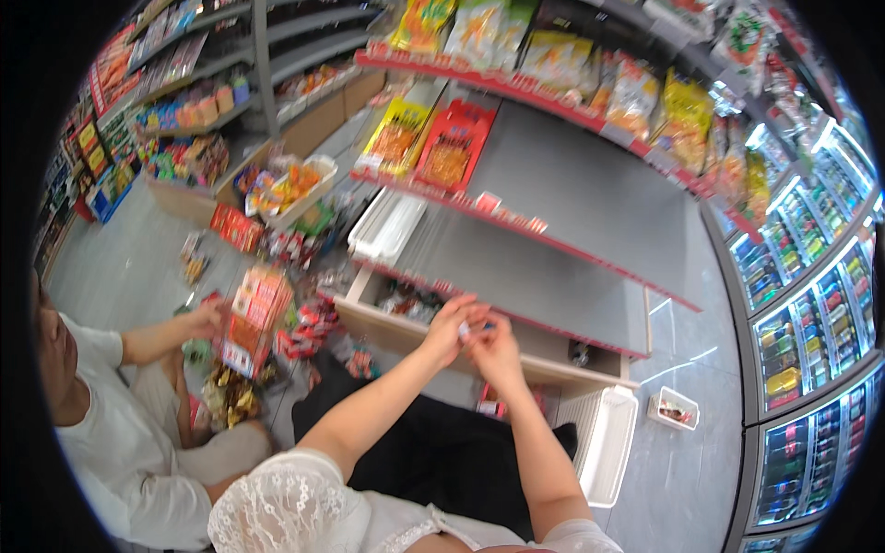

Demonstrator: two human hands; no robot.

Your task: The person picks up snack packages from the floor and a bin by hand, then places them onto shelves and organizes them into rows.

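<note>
My left hand (451, 328) and my right hand (492, 345) meet in front of the lowest grey shelf (525, 290), above the edge of a wooden drawer (401, 330). Between my fingers is a small white thing (464, 330), too small to name. A bit of blue shows near my right fingertips. Which hand grips the white thing is not clear. Packaged goods lie inside the drawer. On the shelf above stand a yellow snack packet box (395, 138) and a red one (453, 148).
At the left a person (124, 428) in a white shirt sits by red packs (256, 318) and scattered snack packets on the floor. Stacked white baskets (608, 449) stand right of me, a small white basket (673, 408) beyond. Glass-door drink coolers (816, 311) line the right.
</note>
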